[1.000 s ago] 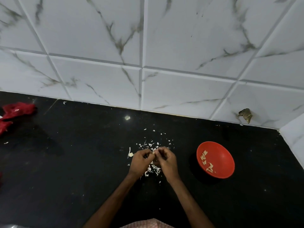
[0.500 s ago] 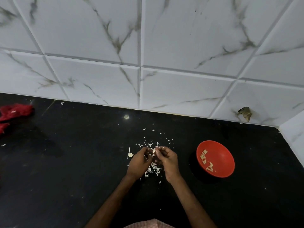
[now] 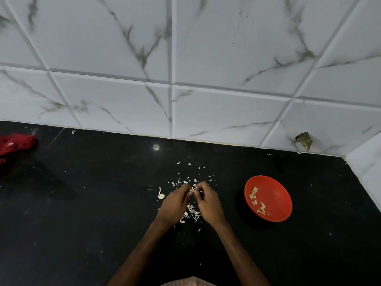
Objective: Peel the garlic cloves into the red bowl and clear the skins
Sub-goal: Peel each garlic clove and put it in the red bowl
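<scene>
My left hand (image 3: 174,205) and my right hand (image 3: 208,203) meet fingertip to fingertip over the black counter (image 3: 86,223). Between them they pinch one small pale garlic clove (image 3: 192,190), mostly hidden by the fingers. White garlic skins (image 3: 191,212) lie scattered under and behind the hands, with one larger scrap (image 3: 161,195) to the left. The red bowl (image 3: 274,188) stands to the right of my right hand, a short gap away, and holds several peeled cloves (image 3: 257,201).
A white marbled tile wall (image 3: 185,69) runs along the back of the counter and turns forward at the far right. A red cloth (image 3: 16,142) lies at the far left edge. A chipped spot (image 3: 304,139) marks the wall above the bowl.
Both hands stay together on the clove over the skin pile, with only small finger shifts. The view has tilted slightly. The bowl has not moved.
</scene>
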Tool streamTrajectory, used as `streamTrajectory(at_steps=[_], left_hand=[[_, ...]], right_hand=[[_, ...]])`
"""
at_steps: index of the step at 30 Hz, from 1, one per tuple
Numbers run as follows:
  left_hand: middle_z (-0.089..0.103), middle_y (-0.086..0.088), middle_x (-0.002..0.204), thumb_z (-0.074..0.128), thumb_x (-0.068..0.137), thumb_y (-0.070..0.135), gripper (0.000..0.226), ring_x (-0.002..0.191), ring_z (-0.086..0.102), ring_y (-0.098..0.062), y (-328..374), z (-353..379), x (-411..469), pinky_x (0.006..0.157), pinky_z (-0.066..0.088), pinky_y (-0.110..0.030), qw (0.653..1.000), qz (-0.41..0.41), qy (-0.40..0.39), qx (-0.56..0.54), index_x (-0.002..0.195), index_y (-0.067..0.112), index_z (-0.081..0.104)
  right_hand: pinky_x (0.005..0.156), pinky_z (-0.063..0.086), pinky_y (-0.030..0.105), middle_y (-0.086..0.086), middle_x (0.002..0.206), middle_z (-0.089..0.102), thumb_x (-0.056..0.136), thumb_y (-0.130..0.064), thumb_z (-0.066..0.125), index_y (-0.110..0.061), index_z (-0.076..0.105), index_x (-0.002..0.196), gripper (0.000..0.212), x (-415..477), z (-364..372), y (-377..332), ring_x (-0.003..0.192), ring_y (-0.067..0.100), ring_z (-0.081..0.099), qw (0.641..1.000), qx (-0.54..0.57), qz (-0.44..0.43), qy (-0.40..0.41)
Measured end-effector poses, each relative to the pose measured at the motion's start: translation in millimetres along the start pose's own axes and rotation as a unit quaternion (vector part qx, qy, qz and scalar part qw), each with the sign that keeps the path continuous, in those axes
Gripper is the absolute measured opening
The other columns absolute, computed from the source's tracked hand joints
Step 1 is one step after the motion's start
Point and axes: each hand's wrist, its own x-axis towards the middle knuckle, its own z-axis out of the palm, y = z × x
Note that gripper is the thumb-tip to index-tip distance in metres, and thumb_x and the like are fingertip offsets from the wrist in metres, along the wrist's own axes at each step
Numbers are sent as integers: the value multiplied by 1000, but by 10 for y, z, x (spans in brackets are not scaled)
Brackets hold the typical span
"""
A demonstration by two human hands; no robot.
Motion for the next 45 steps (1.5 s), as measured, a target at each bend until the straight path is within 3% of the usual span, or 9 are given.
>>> streamTrajectory(at_steps=[5,8,15,18,23,28,33,36,45], left_hand=[[56,3,71,50,104,25,23,66,49,-8,-70,55,-15,67,43,-34,979,-62,-21,-191,84,17,58],[49,5,67,51,102,22,28,63,43,-10,-17,95,7,63,38,-30,955,-90,-21,-282,75,13,54],[54,14,84,51,101,34,13,78,56,-8,-8,-32,19,69,47,-33,998,25,-35,50,91,29,56],[57,16,81,54,101,28,16,76,55,-5,6,5,24,69,47,-31,999,-2,-26,-43,86,29,54],[45,5,59,48,104,20,34,54,36,-9,190,-8,19,48,31,-19,909,-161,-60,-379,71,13,52],[27,6,50,44,103,33,48,46,19,-7,326,-33,56,42,14,-20,851,-281,-49,-441,56,24,38],[49,2,51,46,105,36,54,49,44,-10,239,-18,60,53,39,-25,929,-143,-28,-341,64,1,53],[64,4,66,53,102,35,36,65,60,-11,101,-3,66,69,50,-36,969,-97,-3,-227,75,13,64],[74,2,89,72,89,7,9,86,70,-13,99,-30,80,79,56,-29,958,-65,103,-260,93,15,71]], right_hand=[[74,50,30,-13,89,62,105,-35,44,-27,53,97,14,-22,-101,-58,81,3,59,986,-143,-77,-31],[65,47,30,-13,72,60,103,-29,49,-24,55,84,20,-17,-46,-46,67,5,57,994,-93,-58,5],[66,53,41,-2,60,61,99,-11,55,-19,62,66,35,12,18,-43,56,14,57,985,106,138,-1],[67,57,43,-2,67,65,98,-20,58,-24,60,68,31,41,42,-29,65,20,66,995,12,94,7],[57,51,47,-9,62,59,95,-16,59,-25,53,70,27,17,80,-46,57,11,57,996,24,-22,87],[58,50,30,-10,73,63,96,-30,49,-22,59,83,18,-50,92,-58,65,6,59,981,-68,-126,133],[59,54,43,-5,64,62,100,-24,55,-19,58,76,25,14,116,-57,58,10,61,993,6,-7,115],[64,53,49,3,65,64,102,-22,55,-12,60,74,30,12,144,-65,58,16,60,991,84,45,95],[54,40,24,-4,58,57,104,-18,52,-8,62,77,31,10,92,-103,54,5,50,980,175,53,77]])
